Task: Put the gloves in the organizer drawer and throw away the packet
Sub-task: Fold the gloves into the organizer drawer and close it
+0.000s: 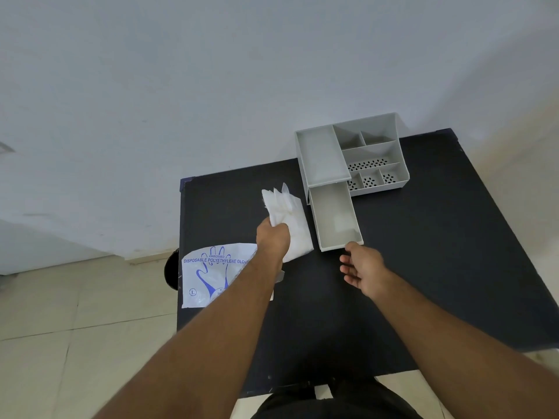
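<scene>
A stack of thin white plastic gloves (295, 219) lies on the black table, just left of the pulled-out drawer. My left hand (272, 240) is shut on the near part of the stack, with the glove fingers fanned out beyond it. The grey organizer (378, 146) stands at the table's far side. Its lower drawer (335, 219) is slid out toward me and looks bare inside. My right hand (361, 267) hovers open just in front of the drawer's near edge, holding nothing. The white packet (211, 273) with blue print lies flat at the table's left edge, partly under my left forearm.
The black table (438, 252) stands against a white wall. A dark round object (171, 270) shows on the tiled floor beside the table's left edge. Bare tabletop lies right of the drawer and near me.
</scene>
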`<state>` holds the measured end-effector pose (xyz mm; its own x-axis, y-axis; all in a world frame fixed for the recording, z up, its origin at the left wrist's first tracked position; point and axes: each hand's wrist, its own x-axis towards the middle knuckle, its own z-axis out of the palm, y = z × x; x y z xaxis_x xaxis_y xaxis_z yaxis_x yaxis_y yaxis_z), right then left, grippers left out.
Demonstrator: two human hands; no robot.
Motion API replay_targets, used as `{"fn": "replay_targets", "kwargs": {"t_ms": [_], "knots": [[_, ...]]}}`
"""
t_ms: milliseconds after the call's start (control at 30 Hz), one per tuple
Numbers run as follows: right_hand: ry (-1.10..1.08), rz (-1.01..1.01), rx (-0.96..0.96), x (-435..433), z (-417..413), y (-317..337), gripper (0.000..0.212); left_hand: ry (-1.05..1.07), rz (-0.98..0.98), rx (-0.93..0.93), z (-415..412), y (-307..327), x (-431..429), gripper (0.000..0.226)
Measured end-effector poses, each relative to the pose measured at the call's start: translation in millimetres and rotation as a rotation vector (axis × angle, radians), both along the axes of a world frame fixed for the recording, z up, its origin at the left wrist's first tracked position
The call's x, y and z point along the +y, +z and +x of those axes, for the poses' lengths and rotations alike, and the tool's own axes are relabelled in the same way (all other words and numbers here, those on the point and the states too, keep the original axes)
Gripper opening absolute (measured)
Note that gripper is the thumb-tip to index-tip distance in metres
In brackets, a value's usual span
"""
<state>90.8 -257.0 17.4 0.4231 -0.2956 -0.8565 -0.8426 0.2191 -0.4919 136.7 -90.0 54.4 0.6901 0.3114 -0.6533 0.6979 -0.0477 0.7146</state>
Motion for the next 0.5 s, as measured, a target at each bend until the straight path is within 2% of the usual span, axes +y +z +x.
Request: {"fn": "replay_targets", "kwargs": {"t_ms": [100,300,367,500], "knots": [[-0.008,-0.061,0.001,1.6,-1.0,0.6,0.015,0.001,0.008,-0.017,0.0,-1.6,0.9,0.037],[0.028,-0.475,-0.175,5.3,0.1,10.1,0.021,0.022,-0.059,-0.062,2.8,4.2,2.6,0.033],[0.044,-0.461,-0.262,9.3,6.4,15.5,0.020,0.041,-0.112,-0.055,5.2,7.4,4.1,0.025],[0.065,-0.241,-0.389,17.2,23.9,29.3,0.021,0.061,-0.272,0.022,7.7,16.4,8.7,0.020]]}}
